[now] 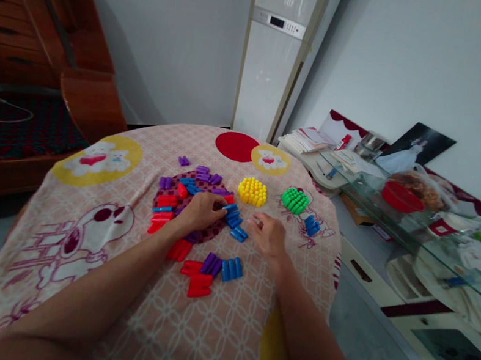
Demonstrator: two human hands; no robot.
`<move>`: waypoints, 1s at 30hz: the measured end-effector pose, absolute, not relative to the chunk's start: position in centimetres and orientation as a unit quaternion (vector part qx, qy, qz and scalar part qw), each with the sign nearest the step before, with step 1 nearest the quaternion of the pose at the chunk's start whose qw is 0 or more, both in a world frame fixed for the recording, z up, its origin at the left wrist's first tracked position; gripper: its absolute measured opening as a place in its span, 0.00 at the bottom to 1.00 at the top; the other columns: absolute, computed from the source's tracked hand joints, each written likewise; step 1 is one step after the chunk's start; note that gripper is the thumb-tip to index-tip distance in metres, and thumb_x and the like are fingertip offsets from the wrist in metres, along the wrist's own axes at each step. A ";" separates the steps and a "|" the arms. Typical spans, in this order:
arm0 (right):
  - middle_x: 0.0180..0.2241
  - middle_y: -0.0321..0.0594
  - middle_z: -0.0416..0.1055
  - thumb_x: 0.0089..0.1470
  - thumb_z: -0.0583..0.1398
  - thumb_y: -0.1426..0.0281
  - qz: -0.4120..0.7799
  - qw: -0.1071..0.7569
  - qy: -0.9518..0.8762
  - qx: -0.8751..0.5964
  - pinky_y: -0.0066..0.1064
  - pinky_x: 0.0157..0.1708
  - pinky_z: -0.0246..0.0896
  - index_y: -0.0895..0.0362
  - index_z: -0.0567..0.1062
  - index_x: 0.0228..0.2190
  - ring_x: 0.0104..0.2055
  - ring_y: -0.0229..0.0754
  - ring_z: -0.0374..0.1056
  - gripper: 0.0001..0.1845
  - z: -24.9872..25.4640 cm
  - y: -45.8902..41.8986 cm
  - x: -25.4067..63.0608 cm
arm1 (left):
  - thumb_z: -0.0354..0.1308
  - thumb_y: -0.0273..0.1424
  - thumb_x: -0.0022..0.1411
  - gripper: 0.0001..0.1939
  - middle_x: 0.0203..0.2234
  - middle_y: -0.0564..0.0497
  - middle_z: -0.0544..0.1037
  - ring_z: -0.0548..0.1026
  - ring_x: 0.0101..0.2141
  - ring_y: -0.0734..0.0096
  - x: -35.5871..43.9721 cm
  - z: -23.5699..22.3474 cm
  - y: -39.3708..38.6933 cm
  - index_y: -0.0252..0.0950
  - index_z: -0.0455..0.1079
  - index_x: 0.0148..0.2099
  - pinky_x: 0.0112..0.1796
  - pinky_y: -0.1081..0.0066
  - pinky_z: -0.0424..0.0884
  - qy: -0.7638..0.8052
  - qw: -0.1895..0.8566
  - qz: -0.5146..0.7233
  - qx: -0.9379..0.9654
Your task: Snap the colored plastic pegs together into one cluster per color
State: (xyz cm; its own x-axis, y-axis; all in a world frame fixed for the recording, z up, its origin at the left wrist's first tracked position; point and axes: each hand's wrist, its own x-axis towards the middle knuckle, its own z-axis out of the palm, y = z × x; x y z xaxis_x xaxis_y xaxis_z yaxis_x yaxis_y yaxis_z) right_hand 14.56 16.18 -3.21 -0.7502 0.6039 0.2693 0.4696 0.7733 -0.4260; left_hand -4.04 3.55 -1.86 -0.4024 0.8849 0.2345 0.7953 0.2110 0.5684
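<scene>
Two hands, bare, over a surface (213, 336) laid with a patterned cloth. We list the left hand (201, 215): fingertips drawn narrow, touching the upper end of a slanting blue row (234, 220); we cannot tell whether it grips a piece. The right hand (268, 236): fingers loosely curled, just to the right of that same row; whether its fingertips are closed, or hold anything, we cannot tell.

Around them we count:
- Yellow cluster (252, 192), packed tight, beyond the hands.
- Green cluster (295, 201), likewise tight, right of the yellow.
- Blue bundle (312, 225), small, nearer than the green and right of it.
- Red pieces (167, 200), several, left of the left hand.
- Purple pieces (202, 173), in small groups on the far left.
- Near group: red bundle (200, 286), purple bundle (211, 265) and blue set (232, 270), nearer us than both hands.

Beyond the surface, at right: glass shelf (438, 243), laden.
</scene>
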 end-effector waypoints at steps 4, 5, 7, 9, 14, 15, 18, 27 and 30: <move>0.34 0.50 0.79 0.59 0.58 0.52 0.132 0.129 -0.942 -0.278 0.33 0.36 0.62 0.57 0.79 0.44 0.38 0.50 0.75 0.23 -3.2 14.2 12.4 | 0.57 0.34 0.55 0.12 0.23 0.50 0.79 0.72 0.25 0.67 -3.9 -1.7 3.5 0.34 0.80 0.35 0.29 0.72 0.63 0.770 0.086 0.343 0.531; 0.35 0.50 0.79 0.59 0.58 0.52 0.137 0.123 -0.942 -0.279 0.34 0.36 0.62 0.56 0.79 0.43 0.38 0.50 0.75 0.22 -3.2 14.0 12.1 | 0.57 0.35 0.55 0.12 0.23 0.50 0.79 0.72 0.24 0.68 -3.9 -1.7 3.5 0.34 0.80 0.34 0.28 0.72 0.63 0.769 0.090 0.345 0.531; 0.35 0.47 0.79 0.57 0.61 0.54 0.162 0.132 -0.936 -0.283 0.33 0.36 0.62 0.55 0.79 0.42 0.37 0.49 0.74 0.19 -3.2 14.0 11.7 | 0.57 0.36 0.55 0.13 0.22 0.50 0.79 0.71 0.23 0.68 -3.8 -1.5 3.4 0.34 0.79 0.33 0.28 0.72 0.62 0.769 0.089 0.355 0.525; 0.34 0.43 0.79 0.55 0.63 0.56 0.204 0.166 -0.920 -0.291 0.32 0.36 0.63 0.53 0.79 0.41 0.36 0.47 0.74 0.17 -3.2 14.4 11.8 | 0.58 0.37 0.56 0.13 0.22 0.50 0.78 0.71 0.23 0.69 -3.6 -1.3 3.4 0.34 0.79 0.34 0.28 0.72 0.62 0.764 0.084 0.377 0.517; 0.24 0.36 0.73 0.53 0.61 0.53 0.434 0.265 -0.825 -0.246 0.30 0.29 0.64 0.56 0.78 0.45 0.27 0.40 0.69 0.23 -3.5 15.5 12.7 | 0.56 0.38 0.58 0.14 0.24 0.52 0.78 0.72 0.25 0.70 -2.9 -1.2 3.4 0.34 0.77 0.36 0.28 0.73 0.64 0.714 0.145 0.423 0.539; 0.24 0.35 0.73 0.53 0.61 0.53 0.488 0.269 -0.798 -0.229 0.29 0.27 0.64 0.56 0.78 0.45 0.25 0.40 0.68 0.24 -3.5 15.5 12.9 | 0.56 0.38 0.58 0.14 0.24 0.52 0.78 0.71 0.25 0.71 -2.7 -1.3 3.5 0.34 0.77 0.36 0.28 0.73 0.64 0.705 0.158 0.422 0.547; 0.22 0.35 0.72 0.49 0.62 0.53 0.587 0.266 -0.733 -0.216 0.29 0.21 0.63 0.56 0.78 0.40 0.22 0.39 0.67 0.23 -3.4 15.5 13.0 | 0.55 0.37 0.58 0.13 0.23 0.53 0.77 0.70 0.24 0.72 -2.1 -1.3 3.6 0.34 0.77 0.35 0.27 0.74 0.63 0.686 0.186 0.420 0.564; 0.19 0.33 0.71 0.41 0.66 0.56 0.617 0.286 -0.694 -0.236 0.28 0.19 0.64 0.56 0.77 0.32 0.21 0.39 0.68 0.19 -3.4 15.5 13.3 | 0.60 0.39 0.56 0.14 0.22 0.53 0.75 0.68 0.23 0.74 -1.5 -1.3 3.7 0.33 0.77 0.36 0.25 0.75 0.61 0.685 0.183 0.447 0.546; 0.21 0.34 0.72 0.41 0.66 0.57 0.612 0.285 -0.700 -0.233 0.28 0.20 0.65 0.56 0.77 0.32 0.22 0.39 0.69 0.18 -3.6 15.7 13.4 | 0.61 0.39 0.55 0.14 0.23 0.53 0.75 0.69 0.23 0.74 -1.4 -1.2 3.7 0.32 0.77 0.35 0.26 0.75 0.62 0.682 0.181 0.456 0.542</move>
State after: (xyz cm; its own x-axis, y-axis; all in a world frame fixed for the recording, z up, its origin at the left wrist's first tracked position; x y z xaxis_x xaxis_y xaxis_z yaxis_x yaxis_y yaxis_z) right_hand 13.43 15.69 -3.60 -0.7290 0.6752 0.1129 -0.0220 0.1417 -0.9897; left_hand -1.37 3.69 -1.20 -0.3467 0.9050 0.2467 0.5744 -0.0031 0.8186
